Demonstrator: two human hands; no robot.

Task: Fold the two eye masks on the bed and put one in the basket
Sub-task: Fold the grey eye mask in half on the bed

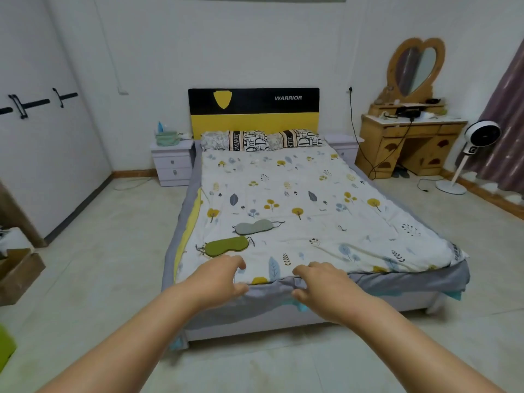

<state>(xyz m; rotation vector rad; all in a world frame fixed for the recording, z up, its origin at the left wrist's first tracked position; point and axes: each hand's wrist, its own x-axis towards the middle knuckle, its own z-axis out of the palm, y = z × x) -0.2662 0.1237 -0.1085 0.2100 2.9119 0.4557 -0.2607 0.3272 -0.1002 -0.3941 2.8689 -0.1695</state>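
A green eye mask [226, 246] lies flat on the patterned quilt near the foot of the bed [368, 282], left of centre. A grey eye mask [253, 227] lies flat just beyond it. Both are unfolded, with thin straps trailing. My left hand [219, 279] reaches out over the foot edge, fingers apart and empty, a short way in front of the green mask. My right hand [320, 282] is held out beside it, fingers spread and holding nothing. A pale green basket [168, 138] stands on the left nightstand [172, 163] by the headboard.
Two pillows [262, 140] lie at the head of the bed. A wooden dresser [408, 143] with a heart mirror and a standing fan [479, 137] are at the right. A wardrobe [42, 143] lines the left wall, with a cardboard box [17, 273] on the floor.
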